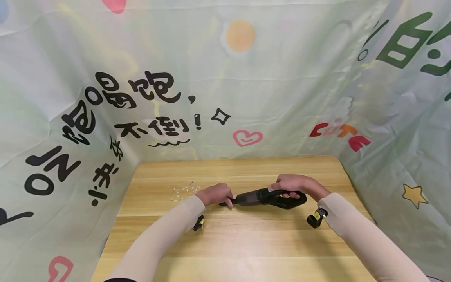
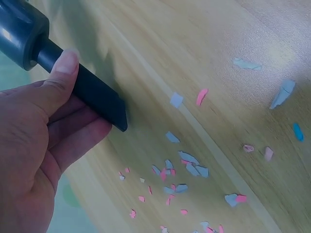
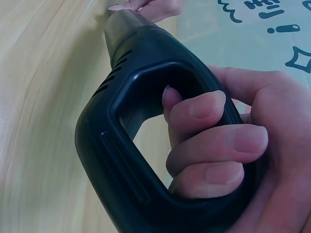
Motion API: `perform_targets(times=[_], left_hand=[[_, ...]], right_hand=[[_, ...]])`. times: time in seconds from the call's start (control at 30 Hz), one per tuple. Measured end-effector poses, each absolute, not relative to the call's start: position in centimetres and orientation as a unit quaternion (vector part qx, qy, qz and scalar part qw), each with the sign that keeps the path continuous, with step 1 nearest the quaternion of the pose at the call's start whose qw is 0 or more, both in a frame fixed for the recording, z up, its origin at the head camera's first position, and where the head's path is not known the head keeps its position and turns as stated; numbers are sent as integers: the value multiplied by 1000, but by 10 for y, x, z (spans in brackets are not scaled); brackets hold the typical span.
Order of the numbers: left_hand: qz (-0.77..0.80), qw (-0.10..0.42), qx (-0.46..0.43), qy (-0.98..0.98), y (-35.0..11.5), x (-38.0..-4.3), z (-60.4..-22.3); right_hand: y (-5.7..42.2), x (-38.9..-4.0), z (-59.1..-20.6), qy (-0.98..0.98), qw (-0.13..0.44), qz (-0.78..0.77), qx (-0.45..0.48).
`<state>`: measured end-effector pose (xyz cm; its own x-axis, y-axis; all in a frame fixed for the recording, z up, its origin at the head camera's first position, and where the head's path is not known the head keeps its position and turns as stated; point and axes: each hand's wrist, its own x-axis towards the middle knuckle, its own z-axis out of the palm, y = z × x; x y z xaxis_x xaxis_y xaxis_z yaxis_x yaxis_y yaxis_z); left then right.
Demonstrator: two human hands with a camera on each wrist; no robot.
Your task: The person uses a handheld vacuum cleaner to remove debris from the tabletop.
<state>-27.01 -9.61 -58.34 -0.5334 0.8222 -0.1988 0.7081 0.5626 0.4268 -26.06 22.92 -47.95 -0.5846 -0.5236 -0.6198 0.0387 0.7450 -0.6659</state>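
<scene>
A big pale cloth with drawings hangs behind the wooden desk. A black handheld vacuum is over the desk. The right hand has its grip curled round the looped handle. The left hand has its grip closed on the thin nozzle. Little pink and blue scraps lie near it.

The vacuum looks smooth plastic, the scraps paper, the tabletop glossy wood.
</scene>
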Motion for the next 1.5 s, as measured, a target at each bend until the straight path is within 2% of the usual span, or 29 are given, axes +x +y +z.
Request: perform_targets(times=[0.43, 1.07, 1.5], left_hand=[[136, 166, 434, 875, -100, -282, -589], [165, 186, 404, 880, -103, -304, -586], [166, 169, 402, 884, -112, -311, -594]], right_hand=[[223, -267, -477, 842, 410, -318, -148], [217, -281, -471, 849, 404, -310, -136], [209, -286, -477, 851, 403, -311, -125]])
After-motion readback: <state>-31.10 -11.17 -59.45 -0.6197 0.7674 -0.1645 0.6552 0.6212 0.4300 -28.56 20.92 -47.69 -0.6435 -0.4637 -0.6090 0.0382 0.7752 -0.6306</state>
